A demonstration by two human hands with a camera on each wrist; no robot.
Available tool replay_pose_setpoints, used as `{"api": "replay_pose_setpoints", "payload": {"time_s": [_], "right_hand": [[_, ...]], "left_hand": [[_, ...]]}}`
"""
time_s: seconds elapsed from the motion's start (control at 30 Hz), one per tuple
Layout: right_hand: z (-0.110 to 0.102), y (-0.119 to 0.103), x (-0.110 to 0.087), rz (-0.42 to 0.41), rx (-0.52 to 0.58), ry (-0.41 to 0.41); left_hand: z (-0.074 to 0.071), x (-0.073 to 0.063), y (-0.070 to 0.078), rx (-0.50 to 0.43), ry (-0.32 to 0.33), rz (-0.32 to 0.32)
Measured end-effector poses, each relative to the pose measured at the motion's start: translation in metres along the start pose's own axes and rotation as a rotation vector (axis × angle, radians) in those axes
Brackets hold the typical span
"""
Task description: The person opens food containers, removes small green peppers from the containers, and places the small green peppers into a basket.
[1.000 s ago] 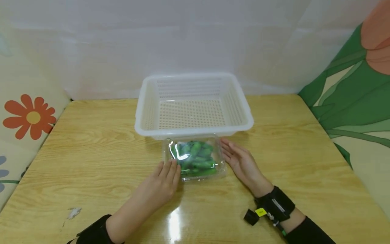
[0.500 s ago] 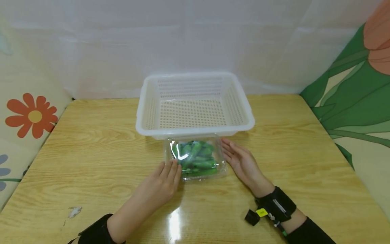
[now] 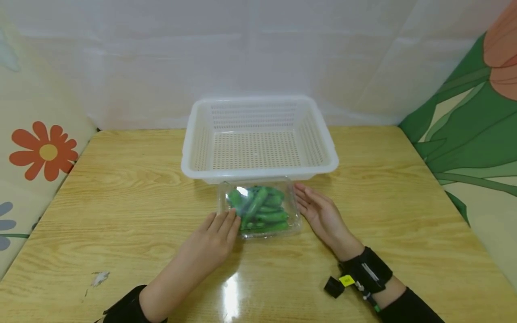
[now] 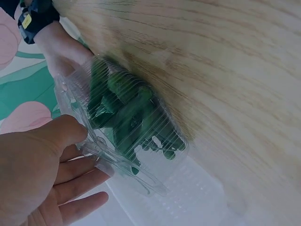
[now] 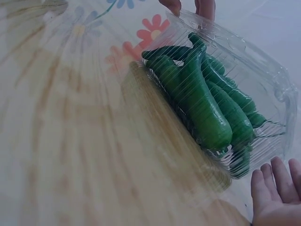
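One clear box [image 3: 294, 208] of green vegetables [image 3: 271, 217] is just in front of the white basket [image 3: 260, 174]. Your left hand [image 3: 216, 240] pinches the box; your right hand [image 3: 325, 219], fingers straight, is near the basket.

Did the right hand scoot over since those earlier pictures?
No, neither way that I can see. In the head view, the right hand keeps its spot against the white basket, just in front of its right end.

No text can be read, the yellow tag [image 3: 346, 281] beside the black wristband [image 3: 366, 270] being too small to tell.
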State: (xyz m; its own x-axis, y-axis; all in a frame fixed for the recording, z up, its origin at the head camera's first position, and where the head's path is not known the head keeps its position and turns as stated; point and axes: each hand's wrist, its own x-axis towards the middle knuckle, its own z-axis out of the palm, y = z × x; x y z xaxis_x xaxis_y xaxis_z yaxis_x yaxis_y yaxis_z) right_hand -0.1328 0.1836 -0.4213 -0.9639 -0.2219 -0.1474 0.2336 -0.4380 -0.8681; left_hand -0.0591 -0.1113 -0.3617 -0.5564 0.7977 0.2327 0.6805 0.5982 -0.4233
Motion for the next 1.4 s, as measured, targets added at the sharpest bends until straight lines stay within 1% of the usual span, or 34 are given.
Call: {"api": "replay_pose_setpoints", "payload": {"time_s": [0.17,0.27,0.33,0.53,0.63,0.97,1.13,1.23,1.4], "right_hand": [[0.000,0.000,0.000,0.006,0.004,0.001],[0.001,0.000,0.000,0.004,-0.001,0.001],[0.000,-0.001,0.000,0.004,-0.008,0.000],[0.000,-0.001,0.000,0.010,-0.021,0.004],[0.000,0.000,0.001,0.012,-0.013,-0.001],[0.001,0.000,0.000,-0.007,-0.004,-0.008],[0.001,0.000,-0.001,-0.021,-0.016,-0.023],[0.001,0.001,-0.001,-0.024,-0.011,-0.040],[0.000,0.001,-0.001,-0.024,-0.008,-0.040]], "left_hand": [[0.003,-0.003,-0.001,-0.094,0.045,-0.063],[0.004,-0.004,-0.001,-0.093,0.065,-0.089],[0.004,-0.003,-0.001,-0.086,0.064,-0.098],[0.002,0.001,0.003,-0.091,0.035,-0.118],[0.003,0.006,0.006,-0.089,0.041,-0.130],[0.006,0.027,0.018,-0.113,0.043,-0.096],[0.004,0.035,0.023,-0.134,0.022,-0.098],[0.004,0.039,0.025,-0.150,0.036,-0.105],[0.003,0.045,0.029,-0.149,0.068,-0.109]]}}
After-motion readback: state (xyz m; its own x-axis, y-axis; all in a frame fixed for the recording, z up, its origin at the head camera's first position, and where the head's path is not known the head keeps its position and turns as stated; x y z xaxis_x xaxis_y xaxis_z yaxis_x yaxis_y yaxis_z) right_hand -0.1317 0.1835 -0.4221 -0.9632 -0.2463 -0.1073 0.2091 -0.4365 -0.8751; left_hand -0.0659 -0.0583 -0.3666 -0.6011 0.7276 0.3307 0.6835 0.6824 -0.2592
